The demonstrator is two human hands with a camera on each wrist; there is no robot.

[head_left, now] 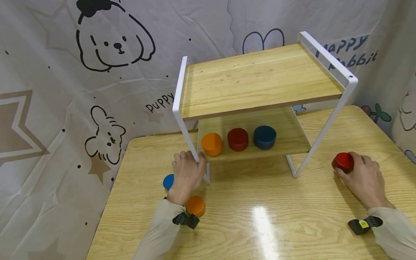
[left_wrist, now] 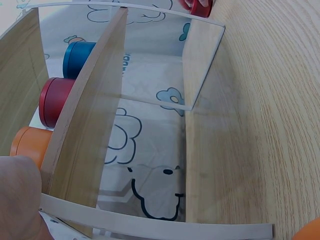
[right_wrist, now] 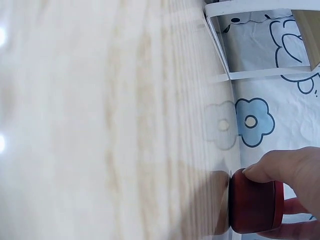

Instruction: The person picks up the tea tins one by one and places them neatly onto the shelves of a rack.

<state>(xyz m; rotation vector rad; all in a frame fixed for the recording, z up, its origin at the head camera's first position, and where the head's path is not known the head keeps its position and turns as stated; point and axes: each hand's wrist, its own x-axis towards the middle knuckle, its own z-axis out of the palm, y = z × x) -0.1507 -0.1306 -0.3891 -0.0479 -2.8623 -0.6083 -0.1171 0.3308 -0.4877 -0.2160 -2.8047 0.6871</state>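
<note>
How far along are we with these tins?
Looks done: an orange tin, red tin and blue tin stand on the lower shelf. In hand: the right hand holds another red tin on the table; the left hand grips the rack. Probably left: that tin, plus another blue tin and another orange tin near the left hand.

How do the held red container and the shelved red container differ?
The held red container stands on the tabletop; the shelved red container stands on the lower shelf. The right hand grips the held red container, while no hand touches the shelved red container. In the head view, the held one looks brighter, the shelved one darker. Both are red and round.
</note>
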